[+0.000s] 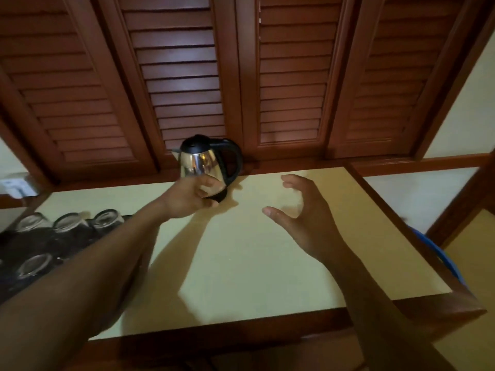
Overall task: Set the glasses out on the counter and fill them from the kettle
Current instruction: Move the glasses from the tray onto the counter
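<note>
Glasses point(67, 223) sit upside down on a dark tray point(16, 253) at the left end of the table point(254, 250). I can see at least four of them, close together. None has been set out on the bare yellow top yet. They are clear and look thin, so they will likely be light, hard, smooth and easy to break. I think it is best to take each one around its side, turn it over, and put it down softly.

At the back of the table, by the brown slatted doors point(187, 76), stands the kettle point(203, 162). It is shiny metal with a black lid and a black handle on its right side. If it has water inside, it will feel heavy. The metal looks slippery and may be hot, so the handle is the safe place to hold.

Low on the shiny body is the left hand point(187, 199). Its fingers curl against the metal, but I cannot tell how tight the hold is. Over the bare table, the right hand point(300, 210) hangs in the air. It is wide open like a claw and touches nothing.
</note>
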Available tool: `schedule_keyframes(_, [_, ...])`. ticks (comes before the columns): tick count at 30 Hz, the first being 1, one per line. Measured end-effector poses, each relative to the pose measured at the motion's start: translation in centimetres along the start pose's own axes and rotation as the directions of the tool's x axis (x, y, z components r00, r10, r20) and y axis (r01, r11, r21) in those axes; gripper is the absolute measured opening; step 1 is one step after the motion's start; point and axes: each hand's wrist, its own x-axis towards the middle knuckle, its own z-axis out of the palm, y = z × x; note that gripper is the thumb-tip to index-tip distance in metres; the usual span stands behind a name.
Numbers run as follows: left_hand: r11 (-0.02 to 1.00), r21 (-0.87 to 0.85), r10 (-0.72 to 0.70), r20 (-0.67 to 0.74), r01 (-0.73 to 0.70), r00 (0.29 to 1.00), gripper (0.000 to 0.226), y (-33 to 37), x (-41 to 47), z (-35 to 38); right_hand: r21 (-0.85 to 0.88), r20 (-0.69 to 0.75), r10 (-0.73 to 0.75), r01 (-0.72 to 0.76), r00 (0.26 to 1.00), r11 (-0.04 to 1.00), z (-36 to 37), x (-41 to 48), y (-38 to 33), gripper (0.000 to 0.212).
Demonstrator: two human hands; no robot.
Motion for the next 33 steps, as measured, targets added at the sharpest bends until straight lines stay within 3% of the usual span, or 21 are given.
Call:
schedule_keyframes(9, [0.985, 0.162, -0.052, -0.034, 0.056, 0.998, 0.046, -8.4, -5.2, -13.6, -0.024, 0.369, -0.114, 0.132, 0.922, 0.991, 12.8, 0.6, -8.2, 0.061])
schedule_keyframes(15, [0.959, 0.282, -0.056, 0.172, 0.005, 0.983, 0.056, -13.8, -7.6, -18.7, -0.034, 0.579, -0.130, 0.183, 0.805, 0.983, 22.0, 0.4, -13.8, 0.059])
schedule_keyframes(18, [0.946, 0.317, -0.034, 0.310, -0.070, 0.950, 0.068, -14.6, -7.9, -19.6, -0.024, 0.686, -0.150, 0.229, 0.711, 0.973, 25.0, 0.3, -16.1, 0.066])
schedule_keyframes(22, [0.912, 0.359, 0.007, 0.465, -0.196, 0.885, 0.069, -15.0, -7.7, -19.2, -0.159, 0.817, -0.064, 0.331, 0.573, 0.930, 27.7, 0.1, -17.8, 0.072])
schedule_keyframes(27, [0.843, 0.409, 0.132, 0.475, -0.350, 0.870, 0.064, -15.4, -6.6, -17.9, -0.318, 0.822, 0.016, 0.436, 0.569, 0.842, 30.0, -0.6, -19.1, 0.048])
schedule_keyframes(33, [0.787, 0.486, 0.088, 0.521, -0.380, 0.849, 0.060, -16.4, -6.0, -15.8, -0.387, 0.830, 0.053, 0.505, 0.555, 0.772, 31.4, -1.1, -19.6, 0.038])
